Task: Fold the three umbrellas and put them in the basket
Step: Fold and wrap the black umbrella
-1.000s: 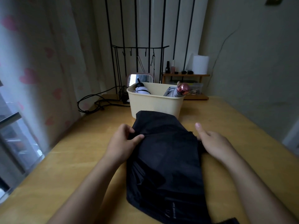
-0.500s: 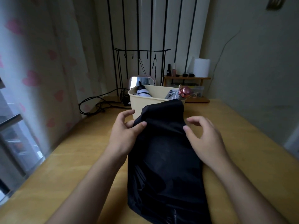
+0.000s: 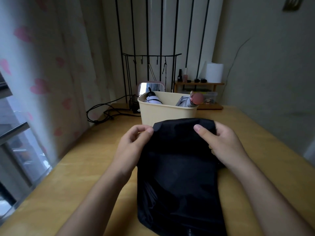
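Two umbrellas are sitting in the cream basket [image 3: 167,113] at the back of the worktop [image 3: 85,176]: a black-and-white umbrella [image 3: 152,99] on its left side and a grey umbrella [image 3: 192,101] with a round pinkish handle poking over the rim on the right. Number three, the black umbrella [image 3: 179,167], is out on the worktop just in front of the basket, with the fabric loose and rumpled, running down toward the camera and its far edge held up near the basket's front wall. The left hand [image 3: 134,143] pinches the top left corner between thumb and forefinger. The right hand [image 3: 223,143] grips the top right edge, thumb flat on the front of the cloth and the other fingers [image 3: 219,126] curled round behind it, so both hands have hold of the fabric. Behind the basket there's a small mirror [image 3: 150,86] and a black wire rack [image 3: 150,65], with tangled black cables [image 3: 105,111] off to the left, plus a little wooden shelf [image 3: 199,84] carrying a white roll [image 3: 214,72] on the right. A heart-print curtain [image 3: 42,74] hangs along the left.
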